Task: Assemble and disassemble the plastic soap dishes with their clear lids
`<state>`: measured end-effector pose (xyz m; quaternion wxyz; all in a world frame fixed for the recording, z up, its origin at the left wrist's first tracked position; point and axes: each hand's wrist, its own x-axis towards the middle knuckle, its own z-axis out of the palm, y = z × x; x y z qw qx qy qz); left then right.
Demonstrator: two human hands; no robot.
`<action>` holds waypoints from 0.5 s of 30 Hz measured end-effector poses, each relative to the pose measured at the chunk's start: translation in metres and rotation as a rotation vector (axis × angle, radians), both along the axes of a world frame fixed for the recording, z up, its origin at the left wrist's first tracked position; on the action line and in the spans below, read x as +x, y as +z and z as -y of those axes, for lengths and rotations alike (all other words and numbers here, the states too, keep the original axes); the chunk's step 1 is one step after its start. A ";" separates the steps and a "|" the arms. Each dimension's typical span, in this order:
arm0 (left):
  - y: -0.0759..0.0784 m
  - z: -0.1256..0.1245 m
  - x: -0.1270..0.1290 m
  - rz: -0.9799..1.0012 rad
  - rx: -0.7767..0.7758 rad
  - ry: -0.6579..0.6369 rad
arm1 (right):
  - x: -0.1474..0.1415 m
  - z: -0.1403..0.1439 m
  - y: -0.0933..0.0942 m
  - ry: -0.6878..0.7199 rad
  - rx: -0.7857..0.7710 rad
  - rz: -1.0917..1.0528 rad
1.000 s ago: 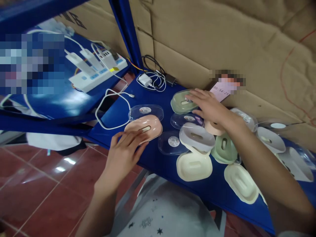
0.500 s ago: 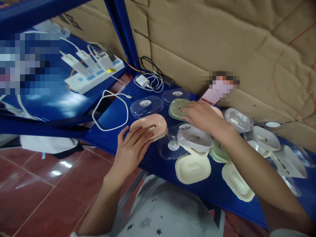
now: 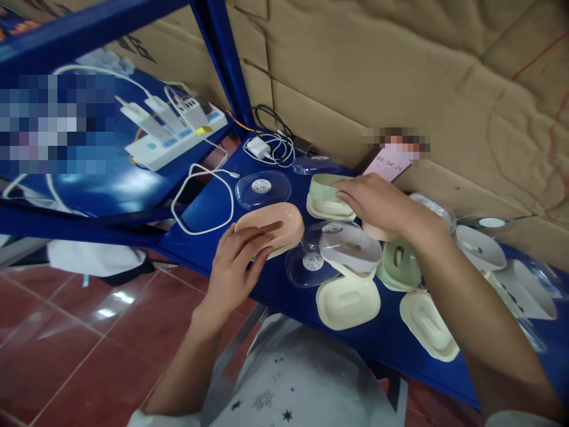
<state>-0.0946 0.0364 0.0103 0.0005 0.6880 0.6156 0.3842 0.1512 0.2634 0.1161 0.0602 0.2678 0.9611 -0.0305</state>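
My left hand (image 3: pixel 242 261) has its fingers curled over the near side of a peach soap dish (image 3: pixel 288 222) with a long slot, sitting on the blue shelf's left part. Farther right, my right hand (image 3: pixel 373 201) grips a pale green slotted soap dish tray (image 3: pixel 326 187). That tray is tilted up over a cream base (image 3: pixel 326 210), and its right end is hidden behind my fingers. A clear lid (image 3: pixel 263 190) with a round label lies behind the peach dish. Beneath my right wrist, part of another peach piece (image 3: pixel 376 231) shows.
A grey tray (image 3: pixel 351 249), a second green tray (image 3: pixel 402 267) and cream bases (image 3: pixel 349 302) crowd the shelf. A phone (image 3: pixel 393 163) with a timer leans against the cardboard (image 3: pixel 400 77). To the left are a white cable (image 3: pixel 202 231) and a power strip (image 3: pixel 178 142).
The green tray has tipped up in my right hand, baring the cream base below it. Under my left hand the peach dish has tilted slightly. The clear lid behind the green tray has shifted.
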 end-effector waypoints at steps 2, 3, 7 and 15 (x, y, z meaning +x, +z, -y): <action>0.005 -0.004 0.002 0.010 0.033 -0.008 | 0.001 0.005 0.007 -0.010 -0.038 -0.051; 0.008 -0.008 0.001 0.011 0.048 -0.007 | 0.000 0.006 0.008 -0.018 -0.050 -0.078; 0.008 -0.037 -0.008 -0.028 0.021 0.009 | -0.010 0.007 -0.005 -0.019 0.032 -0.114; 0.009 -0.062 -0.016 -0.167 -0.056 -0.023 | 0.033 0.046 0.002 -0.108 0.150 -0.226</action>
